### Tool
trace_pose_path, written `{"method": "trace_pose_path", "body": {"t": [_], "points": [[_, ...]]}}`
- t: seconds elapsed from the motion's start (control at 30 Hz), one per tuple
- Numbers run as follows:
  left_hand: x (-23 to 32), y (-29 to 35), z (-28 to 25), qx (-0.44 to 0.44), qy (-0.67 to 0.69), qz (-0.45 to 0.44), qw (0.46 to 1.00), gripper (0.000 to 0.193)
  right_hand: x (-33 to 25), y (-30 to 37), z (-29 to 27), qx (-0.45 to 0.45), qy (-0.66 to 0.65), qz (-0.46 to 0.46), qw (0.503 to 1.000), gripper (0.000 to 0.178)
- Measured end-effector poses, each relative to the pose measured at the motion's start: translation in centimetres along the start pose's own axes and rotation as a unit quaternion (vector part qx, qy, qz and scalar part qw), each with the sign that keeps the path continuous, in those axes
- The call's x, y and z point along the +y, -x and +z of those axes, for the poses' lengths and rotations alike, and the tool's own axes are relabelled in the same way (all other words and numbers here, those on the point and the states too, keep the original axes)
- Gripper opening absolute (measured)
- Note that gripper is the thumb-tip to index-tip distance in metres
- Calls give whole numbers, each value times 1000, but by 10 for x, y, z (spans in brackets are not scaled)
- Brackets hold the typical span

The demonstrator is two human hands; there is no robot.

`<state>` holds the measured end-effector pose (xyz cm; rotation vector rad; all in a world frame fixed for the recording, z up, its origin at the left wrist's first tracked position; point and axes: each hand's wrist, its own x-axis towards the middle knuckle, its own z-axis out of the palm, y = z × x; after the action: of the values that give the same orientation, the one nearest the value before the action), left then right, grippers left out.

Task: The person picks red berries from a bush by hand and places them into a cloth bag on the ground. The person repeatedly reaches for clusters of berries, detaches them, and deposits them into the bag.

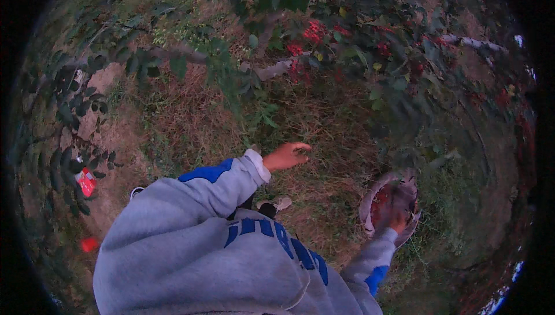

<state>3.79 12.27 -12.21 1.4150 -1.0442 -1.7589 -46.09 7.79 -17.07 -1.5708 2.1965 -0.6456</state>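
Note:
My left hand (288,156) is held out in front of my body, above the dry grass. Its fingers are loosely curved and a little apart, and I see nothing between them. On the right, my right hand (398,220) reaches to a greyish bag or basket (368,211) with something reddish inside, perhaps berries. The fingers of that hand are dark and blurred, so their grip is unclear. Ahead of both hands, clusters of small red berries (314,31) hang among green leaves on the branches.
A pale branch (274,71) crosses in front of me, and another whitish branch (474,43) lies at upper right. Leafy twigs (66,109) hang on the left. A red-and-white packet (86,182) and a small red object (89,244) are at far left. A light shoe (283,203) shows below.

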Motion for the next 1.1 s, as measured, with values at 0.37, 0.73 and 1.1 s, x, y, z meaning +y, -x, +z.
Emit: {"method": "trace_pose_path", "body": {"t": [0.37,0.73,1.1], "points": [[3,-49,-83,179,204,-17,962,31,-380,34,257,-278,-461,60,840,29],[-13,-153,-109,163,495,149,840,20,-418,31,292,-305,-644,252,655,18],[-25,-150,-105,49,627,117,768,27,-405,27,287,-419,-612,287,606,20]]}}
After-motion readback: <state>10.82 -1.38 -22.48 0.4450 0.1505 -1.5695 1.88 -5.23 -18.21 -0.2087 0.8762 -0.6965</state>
